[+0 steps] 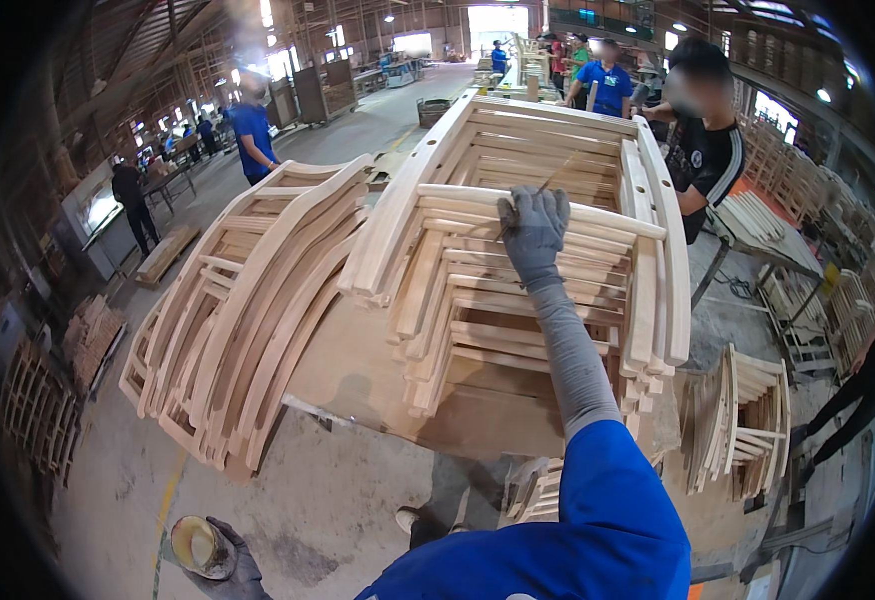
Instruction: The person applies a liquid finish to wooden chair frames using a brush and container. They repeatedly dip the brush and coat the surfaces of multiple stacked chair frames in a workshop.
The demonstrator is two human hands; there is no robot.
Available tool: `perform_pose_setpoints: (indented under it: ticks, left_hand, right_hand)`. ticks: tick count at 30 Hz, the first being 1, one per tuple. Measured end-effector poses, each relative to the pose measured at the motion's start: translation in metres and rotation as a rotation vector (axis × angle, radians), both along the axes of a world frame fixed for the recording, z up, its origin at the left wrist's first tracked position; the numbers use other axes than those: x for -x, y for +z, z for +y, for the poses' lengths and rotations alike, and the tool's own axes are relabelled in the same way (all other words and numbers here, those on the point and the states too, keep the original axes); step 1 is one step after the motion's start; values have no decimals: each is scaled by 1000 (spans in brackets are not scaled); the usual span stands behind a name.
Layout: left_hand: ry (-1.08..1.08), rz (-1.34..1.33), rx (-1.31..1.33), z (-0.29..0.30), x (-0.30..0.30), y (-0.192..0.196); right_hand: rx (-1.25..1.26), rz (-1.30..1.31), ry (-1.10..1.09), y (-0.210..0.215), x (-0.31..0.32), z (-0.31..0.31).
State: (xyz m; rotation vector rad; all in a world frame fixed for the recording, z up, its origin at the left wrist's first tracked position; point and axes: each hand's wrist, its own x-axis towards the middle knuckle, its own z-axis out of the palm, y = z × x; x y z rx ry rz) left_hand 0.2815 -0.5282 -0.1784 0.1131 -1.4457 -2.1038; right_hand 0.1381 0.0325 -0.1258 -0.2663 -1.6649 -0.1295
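My left hand (233,565), in a dark grey glove, is closed round a cup (199,549) with pale yellowish stuff in it, held low over the floor. My right hand (536,225), gloved in grey, reaches out over a tall stack of pale wooden chair frames (446,285). Its fingers are closed at a rung (598,216) of the top frame, and a thin brownish stick (561,172) pokes out above them. The stick's lower end is hidden by the glove. Both stacked side rails of the top frame show round holes.
Left of the stack lies another pile of curved wooden frames (248,300), on the same brown-covered table (333,385). A person in black (703,140) stands at the stack's far right. More frames (743,425) stand at lower right. Other people in blue work farther back.
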Motion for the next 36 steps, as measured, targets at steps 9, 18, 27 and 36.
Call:
perform_pose_setpoints:
  ticks: [9,18,27,36]
  left_hand:
    - [-126,34,-703,-11,6,-4]
    - [-79,24,-935,-21,9,-8]
    - [-52,21,-802,-24,5,-16]
    - [-100,31,-747,-11,2,-18]
  right_hand:
    - [-46,54,31,3,-4,-1]
    - [7,23,25,2,-3,-5]
    - [43,-52,9,2,-5,-4]
    - [44,-31,32,1,-3,-3]
